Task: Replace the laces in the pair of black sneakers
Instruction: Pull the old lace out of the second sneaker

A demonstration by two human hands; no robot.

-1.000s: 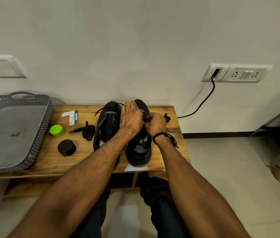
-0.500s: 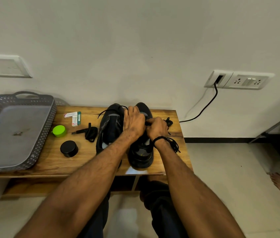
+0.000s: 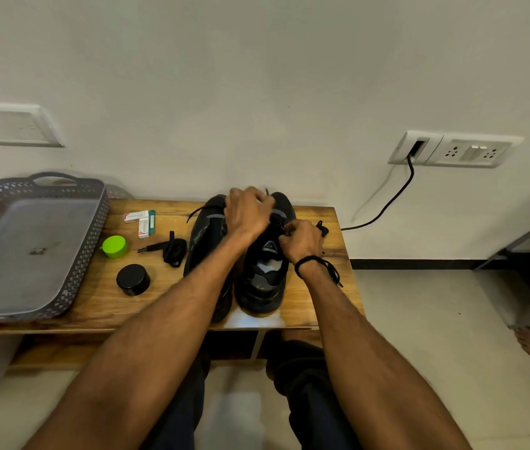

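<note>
The wooden table (image 3: 101, 306) stands against the wall. A grey tray (image 3: 94, 228) fills its left end. Just right of the tray lie a green cap (image 3: 114, 246) and, nearer, a black tin (image 3: 133, 280); two small boxes (image 3: 142, 220) lie farther back. A coiled black lace (image 3: 169, 250) lies beside the left sneaker (image 3: 203, 241). The right sneaker (image 3: 262, 284) touches it, both toes pointing away, heels near.
</note>
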